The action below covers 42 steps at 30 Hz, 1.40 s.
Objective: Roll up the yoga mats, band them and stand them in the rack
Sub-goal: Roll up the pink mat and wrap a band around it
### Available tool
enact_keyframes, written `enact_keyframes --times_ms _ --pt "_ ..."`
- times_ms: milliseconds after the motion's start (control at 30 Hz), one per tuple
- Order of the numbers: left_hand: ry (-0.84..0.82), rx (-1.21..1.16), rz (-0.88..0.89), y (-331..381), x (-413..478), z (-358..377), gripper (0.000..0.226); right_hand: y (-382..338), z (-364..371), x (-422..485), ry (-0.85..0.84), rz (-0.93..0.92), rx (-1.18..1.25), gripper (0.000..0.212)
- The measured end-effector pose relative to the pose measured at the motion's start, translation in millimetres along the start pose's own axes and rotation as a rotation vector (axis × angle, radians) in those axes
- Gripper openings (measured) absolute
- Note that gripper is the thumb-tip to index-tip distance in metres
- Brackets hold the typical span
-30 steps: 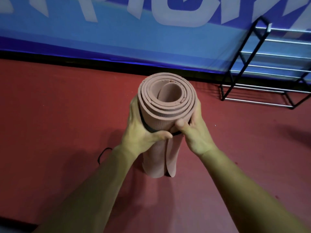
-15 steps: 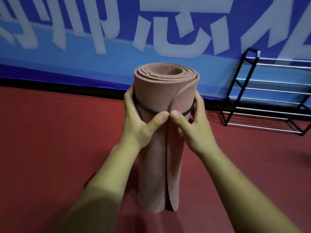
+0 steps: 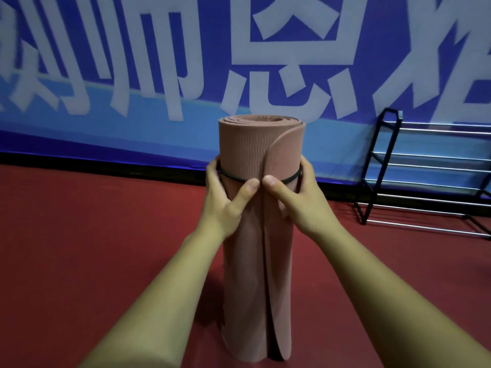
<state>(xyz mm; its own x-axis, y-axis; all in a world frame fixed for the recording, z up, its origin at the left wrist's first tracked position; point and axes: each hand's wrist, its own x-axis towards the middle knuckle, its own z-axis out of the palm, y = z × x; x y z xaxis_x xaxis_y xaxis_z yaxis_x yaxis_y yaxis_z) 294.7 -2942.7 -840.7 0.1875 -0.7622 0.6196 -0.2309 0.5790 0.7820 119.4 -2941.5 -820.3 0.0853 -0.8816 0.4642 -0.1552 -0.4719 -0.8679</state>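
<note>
Banding is going on: the rolled mat (image 3: 252, 274) is standing upright on the floor, well left of the rack (image 3: 425, 181). The left hand (image 3: 225, 203) and right hand (image 3: 297, 205) are gripping it, thumbs pressing the black band (image 3: 288, 179). Next, probably settling the band, then carrying the mat rackward.

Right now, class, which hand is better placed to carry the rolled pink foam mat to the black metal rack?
Probably the right hand: it holds the mat on the side nearest the rack; the left hand holds the far side.
</note>
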Motion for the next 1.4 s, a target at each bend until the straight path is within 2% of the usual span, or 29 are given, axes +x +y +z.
enact_keyframes --times_ms 67,167,267,367,500,633,733,900,1100,1267,1400 --pt "-0.017 0.014 -0.032 -4 -10 -1 0.107 9 -1 -11 -0.062 0.032 -0.012 0.108" --pt "-0.002 -0.002 -0.056 -7 -21 1 0.126 19 -4 -25 -0.119 0.029 -0.085 0.119" --pt "0.025 -0.005 -0.065 -8 -25 8 0.136 21 -1 -32 -0.099 0.007 -0.131 0.123" --pt "0.027 0.009 -0.031 -4 -23 16 0.133 19 1 -35 -0.059 0.006 -0.146 0.129" --pt "0.117 0.040 0.026 8 -11 28 0.121 1 2 -28 0.047 0.007 -0.170 0.116" --pt "0.154 0.059 0.045 16 -6 34 0.120 -8 2 -25 0.086 0.015 -0.271 0.103" --pt "0.128 0.076 -0.014 3 -16 37 0.118 2 2 -29 0.034 0.008 -0.349 0.094" --pt "0.014 0.220 0.036 -13 -29 35 0.112 13 3 -27 0.075 -0.022 -0.348 0.076" --pt "0.162 0.268 0.030 -13 -33 42 0.115 1 7 -29 0.220 -0.071 -0.607 0.044" --pt "0.236 0.318 0.079 -8 -33 51 0.104 -13 9 -30 0.311 -0.083 -0.632 0.039" --pt "0.242 0.307 0.088 -4 -26 55 0.099 -10 10 -26 0.369 -0.162 -0.593 0.034"
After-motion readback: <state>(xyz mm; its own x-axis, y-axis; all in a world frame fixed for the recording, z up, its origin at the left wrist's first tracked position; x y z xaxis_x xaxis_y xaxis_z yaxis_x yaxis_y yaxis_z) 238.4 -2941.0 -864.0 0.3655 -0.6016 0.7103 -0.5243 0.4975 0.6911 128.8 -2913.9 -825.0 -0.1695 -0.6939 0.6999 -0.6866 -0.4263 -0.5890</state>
